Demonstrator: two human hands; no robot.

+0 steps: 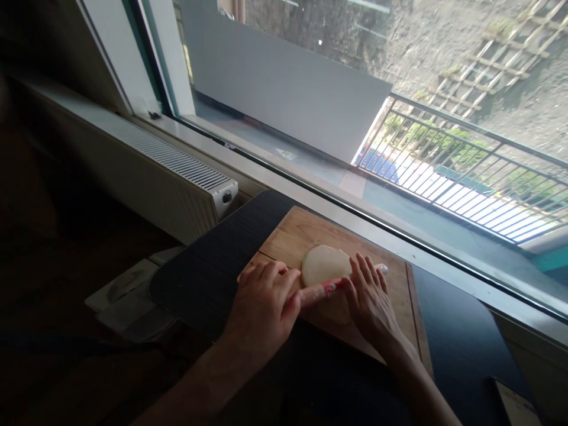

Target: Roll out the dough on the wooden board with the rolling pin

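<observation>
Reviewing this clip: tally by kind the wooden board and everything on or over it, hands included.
Wooden board: 1
Dough round: 1
Rolling pin: 1
Left hand and right hand: 2
Total: 5

Apparently a home, with a radiator (153, 157) by a large window (293, 97) and dough (325, 264) on a wooden board (293, 229).
</observation>
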